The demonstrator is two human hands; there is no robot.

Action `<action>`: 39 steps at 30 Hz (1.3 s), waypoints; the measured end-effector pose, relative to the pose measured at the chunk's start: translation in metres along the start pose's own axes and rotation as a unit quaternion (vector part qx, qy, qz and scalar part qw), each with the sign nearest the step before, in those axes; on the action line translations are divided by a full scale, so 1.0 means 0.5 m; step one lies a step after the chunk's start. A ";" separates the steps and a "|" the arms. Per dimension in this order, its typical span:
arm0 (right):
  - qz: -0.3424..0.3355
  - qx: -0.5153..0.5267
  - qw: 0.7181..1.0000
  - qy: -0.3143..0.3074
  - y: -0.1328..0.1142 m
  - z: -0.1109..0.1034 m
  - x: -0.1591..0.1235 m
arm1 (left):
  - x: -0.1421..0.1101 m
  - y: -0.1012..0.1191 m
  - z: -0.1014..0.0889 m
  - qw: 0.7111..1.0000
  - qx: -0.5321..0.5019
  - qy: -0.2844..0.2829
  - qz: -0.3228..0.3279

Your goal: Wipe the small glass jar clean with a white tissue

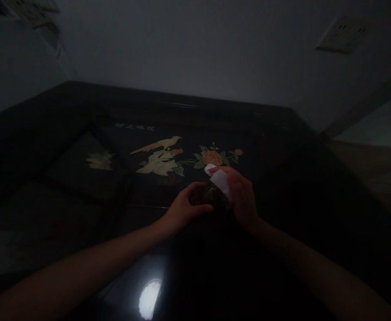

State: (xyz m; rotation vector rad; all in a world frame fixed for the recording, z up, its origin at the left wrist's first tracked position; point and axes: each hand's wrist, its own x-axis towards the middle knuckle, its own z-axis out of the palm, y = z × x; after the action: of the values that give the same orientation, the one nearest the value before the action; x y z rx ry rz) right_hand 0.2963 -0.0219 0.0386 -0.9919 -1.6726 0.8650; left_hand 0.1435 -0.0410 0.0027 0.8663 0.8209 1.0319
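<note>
In dim light both my hands meet over a glossy black table with inlaid bird and flower pictures. My left hand is closed around a small dark object, too dark to identify. My right hand holds a white cloth or tissue pressed against the top of that object. The two hands touch the object from opposite sides.
The inlaid bird and orange flower lie just beyond my hands. A lamp reflection shines near the table's front. A wall socket sits at upper right, and a wooden floor shows to the right.
</note>
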 end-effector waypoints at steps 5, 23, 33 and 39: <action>0.171 0.131 0.976 0.033 0.014 0.010 0.007 | 0.000 0.009 0.007 1.000 0.012 0.006 -0.005; -0.174 -0.150 0.972 -0.054 -0.002 -0.001 -0.009 | 0.000 0.003 0.009 0.998 0.040 0.044 0.008; 0.220 0.113 0.969 -0.001 0.024 -0.004 0.018 | -0.001 0.011 0.007 1.000 0.004 0.006 0.005; 0.185 0.104 0.977 -0.018 0.024 0.002 0.018 | 0.001 0.004 0.006 1.000 -0.004 0.018 0.008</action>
State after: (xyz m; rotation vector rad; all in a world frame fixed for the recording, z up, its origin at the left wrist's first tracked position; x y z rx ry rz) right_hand 0.2962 -0.0090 0.0313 -1.1644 -1.4098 1.2821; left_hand 0.1457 -0.0408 0.0056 0.8519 0.8410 1.0670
